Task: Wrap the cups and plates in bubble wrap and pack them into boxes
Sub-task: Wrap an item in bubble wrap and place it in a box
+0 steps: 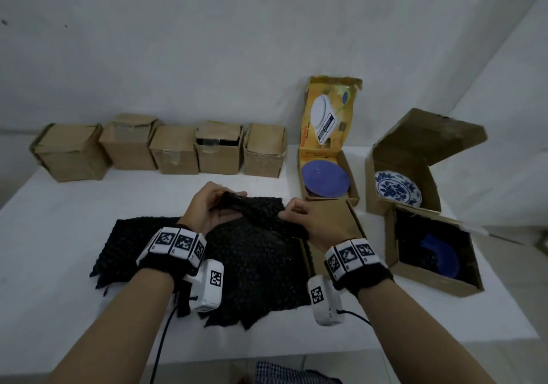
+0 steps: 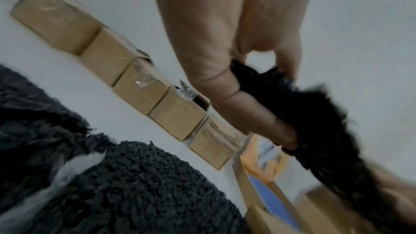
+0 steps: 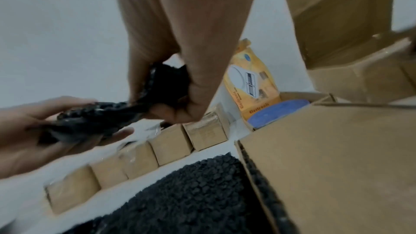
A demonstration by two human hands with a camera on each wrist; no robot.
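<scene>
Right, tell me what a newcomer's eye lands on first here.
First, the black bubble wrap spread mid-table, its far edge lifted and pinched by the left hand and right hand. Then the blue-and-white floral plate in an open box at right, and the purple plate in the yellow box beside it.

The bubble wrap is black with a pebbled bubble texture. The desk is white. Five small boxes in a row are plain brown cardboard. The scale box is yellow-orange with a white scale printed on its lid, and holds a solid blue-violet plate. Another plate is white with a dark blue floral pattern. The wrist bands are white with black square markers.
</scene>
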